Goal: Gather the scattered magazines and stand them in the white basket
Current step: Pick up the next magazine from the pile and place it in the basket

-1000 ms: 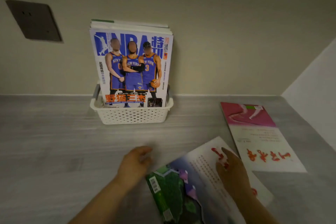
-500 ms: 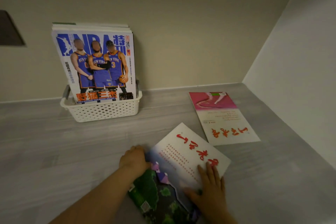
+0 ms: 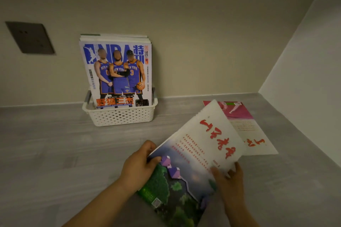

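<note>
A white perforated basket [image 3: 121, 116] stands against the back wall with several magazines upright in it; the front one is a blue basketball magazine [image 3: 118, 72]. A magazine with a green landscape cover and red calligraphy [image 3: 195, 156] is lifted off the table at its far end. My left hand [image 3: 138, 166] grips its left edge and my right hand [image 3: 230, 178] holds its right edge. A second magazine with a pink top and red calligraphy [image 3: 247, 127] lies flat behind it to the right, partly hidden by the raised one.
The grey wood-grain table [image 3: 55, 149] runs into a corner, with a white side wall [image 3: 310, 79] close on the right. A dark wall plate [image 3: 30, 37] sits on the back wall at the left.
Both hands have taken hold of the landscape magazine and tilted its far end up off the table. The view has swung back to the left.
</note>
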Motion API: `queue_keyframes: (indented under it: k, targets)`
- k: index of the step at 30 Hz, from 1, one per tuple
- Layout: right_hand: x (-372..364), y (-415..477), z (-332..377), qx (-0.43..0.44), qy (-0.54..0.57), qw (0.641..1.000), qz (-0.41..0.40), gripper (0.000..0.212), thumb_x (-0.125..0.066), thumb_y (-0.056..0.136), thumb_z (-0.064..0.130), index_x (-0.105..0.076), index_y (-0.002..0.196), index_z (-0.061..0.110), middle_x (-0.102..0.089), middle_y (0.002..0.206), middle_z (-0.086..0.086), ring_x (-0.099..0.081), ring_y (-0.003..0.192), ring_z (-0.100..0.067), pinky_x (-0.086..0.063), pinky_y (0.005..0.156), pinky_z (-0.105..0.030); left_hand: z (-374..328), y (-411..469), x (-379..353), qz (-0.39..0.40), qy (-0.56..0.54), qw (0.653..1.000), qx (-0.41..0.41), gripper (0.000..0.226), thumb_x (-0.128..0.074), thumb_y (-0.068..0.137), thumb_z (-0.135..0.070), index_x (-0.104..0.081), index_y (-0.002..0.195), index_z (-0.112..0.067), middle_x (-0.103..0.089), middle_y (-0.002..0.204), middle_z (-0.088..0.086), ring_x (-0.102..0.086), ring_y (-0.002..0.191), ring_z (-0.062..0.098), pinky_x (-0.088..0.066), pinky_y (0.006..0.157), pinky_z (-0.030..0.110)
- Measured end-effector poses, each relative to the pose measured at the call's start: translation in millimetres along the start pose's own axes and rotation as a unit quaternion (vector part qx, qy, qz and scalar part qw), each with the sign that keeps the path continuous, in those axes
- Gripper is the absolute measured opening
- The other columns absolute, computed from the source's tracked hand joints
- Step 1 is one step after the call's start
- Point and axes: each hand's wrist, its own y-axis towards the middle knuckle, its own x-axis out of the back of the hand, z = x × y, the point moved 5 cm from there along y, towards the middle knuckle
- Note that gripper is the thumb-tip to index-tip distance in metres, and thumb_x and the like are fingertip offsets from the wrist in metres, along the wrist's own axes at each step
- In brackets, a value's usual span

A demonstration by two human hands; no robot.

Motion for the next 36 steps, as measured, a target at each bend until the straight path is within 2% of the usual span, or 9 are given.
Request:
queue_keyframes:
  k: [3, 6, 10, 12, 17, 22, 25, 28, 36]
  targets:
    - [-29.3, 2.9, 29.3, -0.022, 0.068, 0.988, 0.133, 0.058, -0.068, 0.073, 0.004, -0.045, 0.125, 0.014, -0.058, 0.114, -0.01, -0.057, 0.1, -0.029, -0.055, 0.073, -0.037, -4.6, 1.0, 28.1, -0.071, -0.038, 0.997, -0.008, 0.029, -0.054, 0.086, -0.013, -0.038, 0.072, -0.032, -0.054, 0.072, -0.013, -0.057, 0.077, 0.02, -0.046, 0.072, 0.034]
    - [-62.5, -2.1, 65.5, 0.023, -0.013, 0.964, 0.263, 0.043, -0.06, 0.056, 0.008, -0.056, 0.094, 0.026, -0.062, 0.099, -0.002, -0.06, 0.089, -0.017, -0.057, 0.06, -0.023, -2.8, 7.5, 60.9, -0.139, -0.088, 0.986, -0.003, 0.031, -0.054, 0.085, -0.005, -0.042, 0.075, -0.032, -0.056, 0.077, -0.013, -0.053, 0.073, 0.01, -0.042, 0.063, 0.025]
    - [-104.0, 0.5, 117.9, 0.118, -0.105, 0.943, 0.293, 0.032, -0.064, 0.076, -0.006, -0.057, 0.094, 0.02, -0.063, 0.099, -0.004, -0.06, 0.082, -0.014, -0.053, 0.056, -0.012, 2.0, 28.6, 104.0, -0.183, -0.078, 0.98, -0.004, 0.033, -0.052, 0.087, -0.004, -0.053, 0.119, -0.011, -0.058, 0.109, 0.002, -0.053, 0.106, 0.023, -0.035, 0.085, 0.025]
    - [-129.2, 0.0, 146.0, 0.164, -0.112, 0.936, 0.291, 0.033, -0.058, 0.079, -0.01, -0.06, 0.103, 0.013, -0.059, 0.103, -0.005, -0.059, 0.078, -0.013, -0.051, 0.055, -0.01, 3.1, 39.6, 129.0, -0.229, -0.076, 0.97, -0.005, 0.037, -0.052, 0.087, -0.005, -0.05, 0.124, -0.007, -0.057, 0.124, 0.012, -0.051, 0.116, 0.029, -0.035, 0.087, 0.028]
    - [-191.6, 7.5, 217.7, 0.245, -0.093, 0.933, 0.245, 0.036, -0.052, 0.08, -0.013, -0.058, 0.114, -0.005, -0.06, 0.105, -0.007, -0.06, 0.07, -0.009, -0.048, 0.049, -0.006, 4.7, 72.1, 188.3, -0.28, -0.107, 0.954, 0.007, 0.032, -0.054, 0.085, -0.003, -0.056, 0.117, 0.001, -0.063, 0.111, 0.013, -0.055, 0.095, 0.023, -0.038, 0.08, 0.027]
    - [-246.2, 18.5, 241.8, 0.304, -0.138, 0.916, 0.225, 0.033, -0.05, 0.081, -0.01, -0.059, 0.113, -0.005, -0.064, 0.109, -0.017, -0.061, 0.076, -0.017, -0.051, 0.054, -0.01, 28.9, 106.3, 221.9, -0.306, -0.091, 0.947, 0.034, 0.031, -0.054, 0.085, -0.002, -0.058, 0.116, 0.003, -0.063, 0.117, 0.024, -0.058, 0.104, 0.035, -0.04, 0.083, 0.03]
    - [-266.5, 29.4, 233.4, 0.309, -0.194, 0.905, 0.218, 0.032, -0.05, 0.08, -0.009, -0.059, 0.11, -0.007, -0.063, 0.113, -0.025, -0.063, 0.095, -0.034, -0.054, 0.078, -0.032, 47.8, 120.8, 219.9, -0.292, -0.099, 0.949, 0.062, 0.03, -0.054, 0.085, -0.002, -0.059, 0.114, 0.003, -0.063, 0.117, 0.026, -0.058, 0.105, 0.038, -0.042, 0.082, 0.034]
    - [-272.2, 45.4, 221.5, 0.283, -0.193, 0.916, 0.209, 0.034, -0.051, 0.08, -0.009, -0.058, 0.113, -0.006, -0.062, 0.117, -0.024, -0.059, 0.106, -0.037, -0.051, 0.089, -0.041, 54.5, 132.7, 213.7, -0.288, -0.121, 0.947, 0.073, 0.029, -0.053, 0.086, -0.003, -0.059, 0.114, 0.002, -0.063, 0.115, 0.023, -0.058, 0.093, 0.029, -0.041, 0.079, 0.031]
    - [-274.0, 72.8, 205.0, 0.248, -0.206, 0.925, 0.2, 0.033, -0.055, 0.08, -0.009, -0.058, 0.113, -0.006, -0.062, 0.117, -0.023, -0.061, 0.103, -0.037, -0.051, 0.09, -0.05, 72.7, 156.5, 189.7, -0.263, -0.116, 0.951, 0.114, 0.032, -0.054, 0.086, -0.006, -0.058, 0.117, -0.001, -0.063, 0.117, 0.021, -0.058, 0.106, 0.036, -0.042, 0.082, 0.031]
